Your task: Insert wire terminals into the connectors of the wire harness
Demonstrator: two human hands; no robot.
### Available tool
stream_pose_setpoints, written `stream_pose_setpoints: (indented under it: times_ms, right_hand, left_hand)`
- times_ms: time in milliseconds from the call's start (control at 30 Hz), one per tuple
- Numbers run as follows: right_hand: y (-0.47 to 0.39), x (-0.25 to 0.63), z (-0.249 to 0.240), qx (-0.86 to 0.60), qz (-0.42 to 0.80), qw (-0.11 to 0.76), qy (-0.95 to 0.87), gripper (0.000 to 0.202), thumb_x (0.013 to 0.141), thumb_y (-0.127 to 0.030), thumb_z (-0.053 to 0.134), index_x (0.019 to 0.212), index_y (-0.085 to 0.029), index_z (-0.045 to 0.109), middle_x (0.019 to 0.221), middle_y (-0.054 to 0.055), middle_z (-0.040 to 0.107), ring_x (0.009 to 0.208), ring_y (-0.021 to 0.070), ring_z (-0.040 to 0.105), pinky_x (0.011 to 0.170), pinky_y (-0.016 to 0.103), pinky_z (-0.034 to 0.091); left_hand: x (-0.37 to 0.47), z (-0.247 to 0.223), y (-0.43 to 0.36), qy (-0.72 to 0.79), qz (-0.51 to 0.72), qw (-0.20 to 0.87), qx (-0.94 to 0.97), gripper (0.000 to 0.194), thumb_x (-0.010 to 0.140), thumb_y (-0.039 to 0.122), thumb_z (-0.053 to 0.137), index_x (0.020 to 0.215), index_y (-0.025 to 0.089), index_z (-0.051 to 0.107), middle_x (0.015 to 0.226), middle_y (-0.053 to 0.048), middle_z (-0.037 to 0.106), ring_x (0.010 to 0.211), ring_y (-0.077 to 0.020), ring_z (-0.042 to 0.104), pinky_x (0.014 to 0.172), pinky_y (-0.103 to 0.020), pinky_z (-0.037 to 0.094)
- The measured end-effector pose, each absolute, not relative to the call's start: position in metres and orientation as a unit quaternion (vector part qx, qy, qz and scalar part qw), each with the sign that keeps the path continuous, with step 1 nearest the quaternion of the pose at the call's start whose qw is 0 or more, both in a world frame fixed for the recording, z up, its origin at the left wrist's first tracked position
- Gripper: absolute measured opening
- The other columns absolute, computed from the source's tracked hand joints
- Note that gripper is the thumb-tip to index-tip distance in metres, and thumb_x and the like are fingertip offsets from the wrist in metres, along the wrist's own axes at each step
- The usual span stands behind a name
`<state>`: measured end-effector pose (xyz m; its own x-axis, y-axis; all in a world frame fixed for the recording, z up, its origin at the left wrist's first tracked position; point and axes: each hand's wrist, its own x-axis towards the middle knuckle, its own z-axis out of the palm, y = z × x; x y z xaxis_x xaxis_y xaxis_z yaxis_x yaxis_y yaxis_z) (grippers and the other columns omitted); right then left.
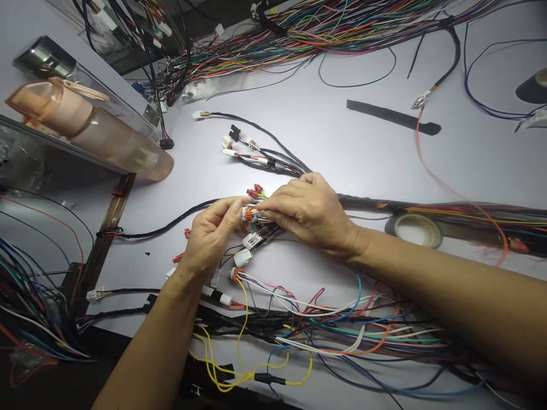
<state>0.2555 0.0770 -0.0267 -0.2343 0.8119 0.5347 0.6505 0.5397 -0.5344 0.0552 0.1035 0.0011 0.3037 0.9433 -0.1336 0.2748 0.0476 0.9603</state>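
Note:
My left hand point(216, 228) grips a white and orange wire connector point(249, 213) between thumb and fingers. Just to its right, my right hand point(301, 208) pinches at the wires running into that connector; its fingertips hide exactly which wires it holds. Red connectors point(255, 191) stick out just beyond the fingers. Below the hands lie a grey-white connector point(252, 240) and a white one point(243, 258). Another connector with an orange seal point(237, 274) lies nearer me, white and yellow wires trailing from it. Black-taped branches with small plugs point(265, 161) fan out behind my right hand.
A roll of black tape point(414, 230) lies beside the taped harness trunk point(363, 202). A peach water bottle point(115, 136) leans at the left. Thick wire bundles point(273, 40) run along the back, loose wires point(342, 330) in front. A flat black strip point(393, 117) lies at the back right.

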Motion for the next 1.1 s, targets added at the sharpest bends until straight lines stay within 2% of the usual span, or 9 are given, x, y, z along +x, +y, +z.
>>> stream_pose_setpoints:
  times_ms: [67, 167, 433, 867, 1100]
  right_hand:
    - [0.0772, 0.2552, -0.0263, -0.472, 0.104, 0.403, -0.777, 0.023, 0.097, -0.035, 0.051, 0.099, -0.026, 0.072, 0.092, -0.002, 0.074, 0.079, 0.0137, 0.06, 0.078, 0.033, 0.028]
    - [0.0778, 0.2546, -0.0263, -0.473, 0.105, 0.403, -0.777, 0.024, 0.097, -0.035, 0.051, 0.099, -0.025, 0.072, 0.091, -0.002, 0.074, 0.079, 0.0138, 0.06, 0.077, 0.033, 0.028]
    - [0.0794, 0.254, -0.0277, -0.488, 0.09, 0.389, -0.776, 0.024, 0.098, -0.034, 0.05, 0.1, -0.026, 0.072, 0.091, -0.002, 0.074, 0.079, 0.0137, 0.06, 0.076, 0.033, 0.027]
    - [0.0779, 0.254, -0.0262, -0.483, 0.087, 0.385, -0.782, 0.024, 0.099, -0.032, 0.047, 0.099, -0.024, 0.07, 0.095, -0.001, 0.073, 0.081, 0.0145, 0.059, 0.078, 0.034, 0.027]
    - [0.0743, 0.2552, -0.022, -0.482, 0.083, 0.386, -0.782, 0.022, 0.094, -0.032, 0.052, 0.104, -0.023, 0.069, 0.099, 0.001, 0.073, 0.081, 0.0164, 0.059, 0.079, 0.035, 0.029]
  left_hand:
    - [0.0554, 0.0014, 0.1015, 0.485, 0.328, 0.529, 0.614, 0.022, 0.087, 0.038, 0.063, 0.1, 0.022, 0.07, 0.077, -0.001, 0.061, 0.07, -0.0108, 0.054, 0.07, -0.024, 0.046]
    - [0.0569, 0.0021, 0.0997, 0.481, 0.319, 0.521, 0.629, 0.018, 0.084, 0.035, 0.066, 0.095, 0.021, 0.071, 0.083, -0.002, 0.065, 0.073, -0.0113, 0.056, 0.071, -0.024, 0.047]
    - [0.0602, 0.0022, 0.1015, 0.478, 0.287, 0.504, 0.66, 0.029, 0.091, 0.042, 0.054, 0.092, 0.019, 0.072, 0.063, -0.001, 0.059, 0.061, -0.0118, 0.052, 0.062, -0.026, 0.044]
    - [0.0596, 0.004, 0.1025, 0.466, 0.263, 0.506, 0.677, 0.032, 0.094, 0.041, 0.049, 0.093, 0.019, 0.072, 0.065, -0.002, 0.06, 0.062, -0.0122, 0.052, 0.062, -0.027, 0.042]
    - [0.0601, 0.0058, 0.1027, 0.462, 0.261, 0.508, 0.679, 0.033, 0.093, 0.042, 0.05, 0.091, 0.019, 0.073, 0.064, -0.002, 0.059, 0.061, -0.0125, 0.051, 0.061, -0.027, 0.043]
